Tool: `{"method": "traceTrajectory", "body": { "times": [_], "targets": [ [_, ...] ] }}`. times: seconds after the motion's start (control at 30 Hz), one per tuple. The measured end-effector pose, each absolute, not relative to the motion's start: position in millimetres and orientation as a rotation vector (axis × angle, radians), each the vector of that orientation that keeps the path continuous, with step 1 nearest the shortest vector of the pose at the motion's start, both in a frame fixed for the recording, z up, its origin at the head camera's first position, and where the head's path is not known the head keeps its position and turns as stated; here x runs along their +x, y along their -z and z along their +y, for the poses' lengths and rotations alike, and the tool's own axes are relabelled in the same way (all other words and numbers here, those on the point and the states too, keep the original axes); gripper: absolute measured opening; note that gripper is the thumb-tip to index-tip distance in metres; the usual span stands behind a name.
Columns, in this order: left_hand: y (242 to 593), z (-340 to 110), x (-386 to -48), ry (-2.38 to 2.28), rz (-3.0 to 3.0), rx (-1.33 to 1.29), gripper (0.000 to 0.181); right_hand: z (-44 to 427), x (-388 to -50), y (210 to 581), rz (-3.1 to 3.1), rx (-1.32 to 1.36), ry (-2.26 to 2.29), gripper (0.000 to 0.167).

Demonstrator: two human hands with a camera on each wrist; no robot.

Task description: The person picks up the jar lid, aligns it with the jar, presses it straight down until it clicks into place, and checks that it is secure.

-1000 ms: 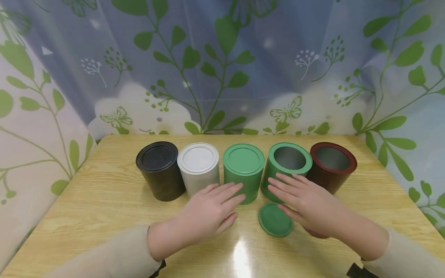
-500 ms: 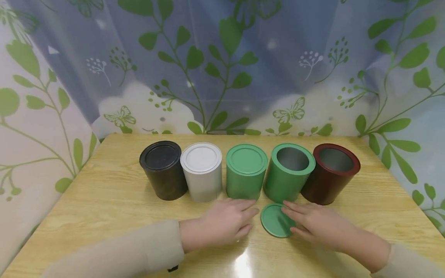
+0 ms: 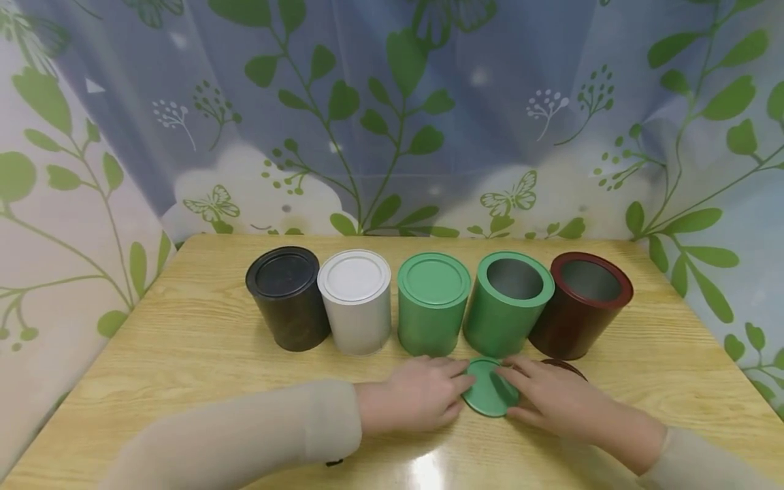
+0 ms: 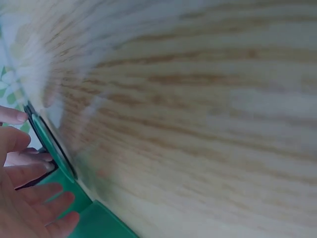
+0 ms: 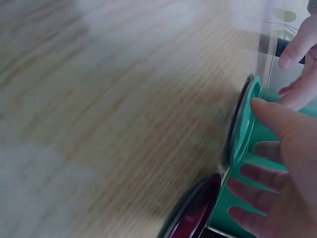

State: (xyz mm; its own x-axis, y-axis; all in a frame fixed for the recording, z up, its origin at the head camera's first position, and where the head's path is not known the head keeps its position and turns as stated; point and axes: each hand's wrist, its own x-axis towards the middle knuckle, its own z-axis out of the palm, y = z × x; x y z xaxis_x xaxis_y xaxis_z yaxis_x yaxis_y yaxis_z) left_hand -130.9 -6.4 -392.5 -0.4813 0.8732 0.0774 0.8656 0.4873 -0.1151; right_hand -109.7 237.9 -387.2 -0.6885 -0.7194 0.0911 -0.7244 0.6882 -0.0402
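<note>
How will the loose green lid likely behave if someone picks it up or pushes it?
The green lid is probably stiff: its outline looks evenly round. It may be light for its size, because it looks thin. Pushed, it should slide rather than roll, as it lies flat on the table.

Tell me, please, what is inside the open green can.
Only its grey inner wall shows inside the open green can; its bottom is hidden behind the near side.
</note>
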Motion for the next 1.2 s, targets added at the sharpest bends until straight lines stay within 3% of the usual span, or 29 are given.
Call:
{"method": "traceTrajectory", "body": {
  "times": [0.2,0.37,0.77,1.2],
  "targets": [
    [401,1,-134,-0.076,-2.675,-1.506,0.045,235,-109,391,-2.937,1.173,-0.166,0.065],
    [403,11,-136,-0.109,-2.738,-1.523,0.053,235,-109,394,-2.971,1.163,-0.211,0.065],
    [401,17,-137,-0.191,-2.699,-1.584,0.035,232,-110,394,-2.946,1.152,-0.268,0.062],
    [389,0,-131,-0.067,-2.577,-1.626,0.037,231,-101,380,-2.826,1.176,-0.283,0.059]
  ]
}}
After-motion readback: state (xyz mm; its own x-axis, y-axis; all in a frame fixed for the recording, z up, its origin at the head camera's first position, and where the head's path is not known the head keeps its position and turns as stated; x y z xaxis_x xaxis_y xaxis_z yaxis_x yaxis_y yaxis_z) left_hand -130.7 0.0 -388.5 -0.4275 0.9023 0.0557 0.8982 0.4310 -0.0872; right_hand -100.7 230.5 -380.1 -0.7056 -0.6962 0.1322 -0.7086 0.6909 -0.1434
